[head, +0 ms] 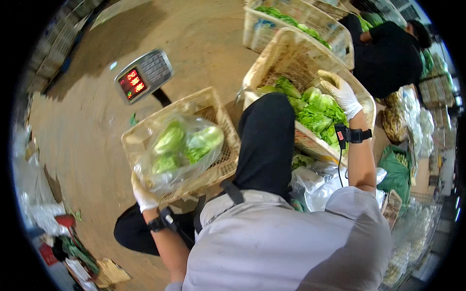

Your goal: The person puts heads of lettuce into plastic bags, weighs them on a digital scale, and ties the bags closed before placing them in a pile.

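My gloved left hand (143,194) grips the near-left edge of a clear plastic bag (185,172), its fingers partly hidden by the film. Inside the bag are several green lettuce heads (171,138). The bag rests in a shallow, cream plastic crate (225,131). Over to the right, my gloved right hand (343,95) is above a deep, dirty cream crate (278,45), fingers apart and slightly curled, with nothing visible in them. Loose lettuce (318,111) lies in that crate, just below and left of the hand.
A digital scale display (143,76) with lit red digits stands on a post beyond the shallow crate. Another crate of greens (251,29) stands behind. A person in black (386,58) sits at the upper right. Plastic film (313,182) and a green sack (395,174) lie to my right.
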Action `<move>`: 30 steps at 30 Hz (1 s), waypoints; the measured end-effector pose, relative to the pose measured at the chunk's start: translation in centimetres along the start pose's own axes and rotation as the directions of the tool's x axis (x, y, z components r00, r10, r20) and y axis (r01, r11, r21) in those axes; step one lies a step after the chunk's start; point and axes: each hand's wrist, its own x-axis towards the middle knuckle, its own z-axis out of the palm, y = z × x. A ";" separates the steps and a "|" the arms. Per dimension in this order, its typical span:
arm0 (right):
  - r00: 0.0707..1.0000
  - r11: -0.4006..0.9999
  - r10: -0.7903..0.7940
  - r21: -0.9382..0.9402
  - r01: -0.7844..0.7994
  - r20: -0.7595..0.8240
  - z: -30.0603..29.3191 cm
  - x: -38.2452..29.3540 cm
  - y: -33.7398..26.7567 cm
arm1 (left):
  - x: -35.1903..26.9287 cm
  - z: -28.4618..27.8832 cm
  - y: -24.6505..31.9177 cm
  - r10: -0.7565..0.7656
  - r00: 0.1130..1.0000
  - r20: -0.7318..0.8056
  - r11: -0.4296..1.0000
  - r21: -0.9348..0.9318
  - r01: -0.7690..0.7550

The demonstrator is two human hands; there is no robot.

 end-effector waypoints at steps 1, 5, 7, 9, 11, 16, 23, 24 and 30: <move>0.998 0.997 0.046 0.059 -0.044 -0.041 -1.9 0.7 4.9 | 0.4 -0.4 0.0 0.074 0.997 -0.025 0.995 0.076 -0.072; 0.970 0.953 0.241 -0.198 -0.228 0.039 -2.4 2.9 16.6 | -0.1 0.1 0.1 -0.038 0.999 -0.028 0.999 0.033 0.039; 0.913 0.849 0.387 -0.437 -0.298 0.128 -1.2 5.4 22.3 | -0.1 0.1 0.0 -0.073 0.994 -0.080 0.997 0.030 0.076; 0.872 0.810 0.458 -0.485 -0.329 0.174 0.9 8.0 28.3 | 1.1 -1.4 -0.2 -0.057 0.984 -0.170 0.998 0.031 0.063; 0.702 0.646 0.691 -0.582 -0.493 0.173 3.3 10.8 28.9 | 0.9 -2.6 -0.4 -0.087 0.984 -0.154 0.996 -0.004 0.087; 0.395 0.317 0.901 -0.895 -0.315 0.180 6.5 15.1 36.7 | 0.6 1.1 0.3 -0.184 0.964 -0.192 0.978 0.063 0.199; 0.466 0.389 0.881 -0.686 -0.614 0.082 7.5 14.1 37.4 | 1.2 3.1 -0.3 -0.188 0.952 -0.240 0.965 0.133 0.224; 0.416 0.368 0.900 -0.737 -0.567 0.129 7.0 14.7 35.6 | 1.6 2.0 0.0 -0.244 0.965 -0.100 0.960 0.114 0.255; 0.461 0.464 0.832 -0.843 -0.271 0.309 6.4 13.3 34.0 | 2.1 5.5 -1.3 -0.136 0.927 -0.350 0.959 0.189 0.212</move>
